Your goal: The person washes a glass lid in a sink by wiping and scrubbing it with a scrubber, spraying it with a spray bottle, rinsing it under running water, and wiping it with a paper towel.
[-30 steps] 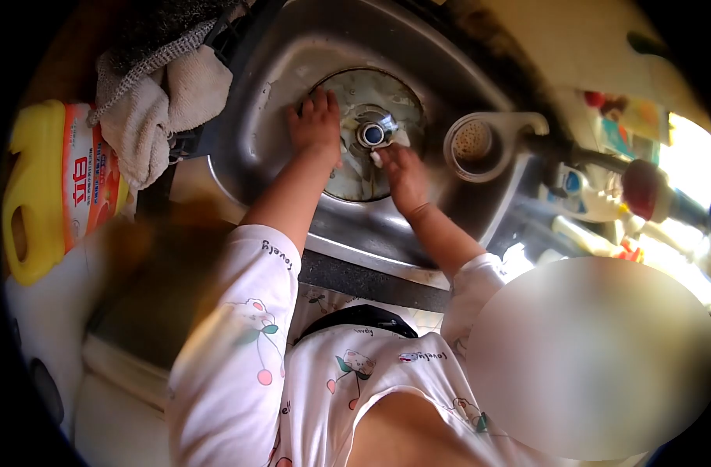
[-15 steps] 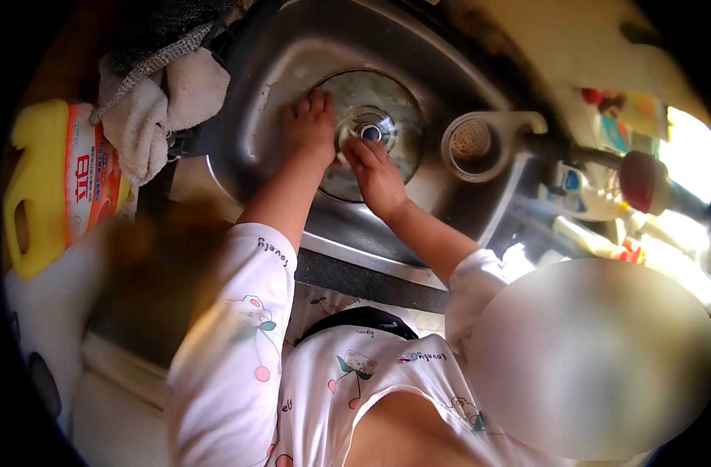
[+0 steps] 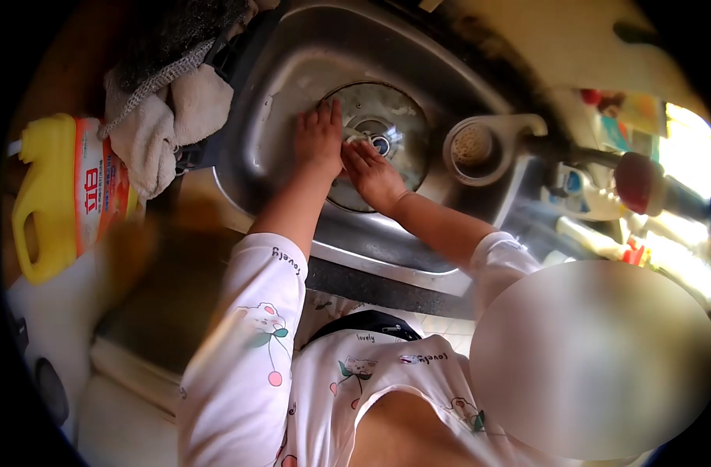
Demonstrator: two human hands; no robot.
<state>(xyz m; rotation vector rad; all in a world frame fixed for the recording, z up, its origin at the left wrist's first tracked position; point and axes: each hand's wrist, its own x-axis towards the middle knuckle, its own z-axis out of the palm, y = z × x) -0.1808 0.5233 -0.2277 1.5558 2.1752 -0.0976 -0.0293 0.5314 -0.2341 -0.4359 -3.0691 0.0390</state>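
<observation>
A round glass pot lid [image 3: 398, 117] with a metal ring round its centre lies in the steel sink [image 3: 274, 66]. My left hand [image 3: 319, 140] grips the lid at its left edge, fingers stretched over the rim and thumb hidden. Close to the lid's central knob [image 3: 380, 145], my right hand [image 3: 375, 175] has its fingers pressed together. Something small and pale shows at those fingertips, but most of it is covered and I cannot make out what it is.
Right of the lid, a strainer cup [image 3: 472, 146] with a handle sits at the sink's side. Cloths [image 3: 204, 105] hang over a dark rack on the left, beside a yellow detergent jug [image 3: 48, 194]. Bottles [image 3: 573, 191] stand at the right.
Both hands and the lid sit slightly lower and further right in view, as does the sink, so the camera has shifted. My right fingers remain by the knob, my left on the rim.
</observation>
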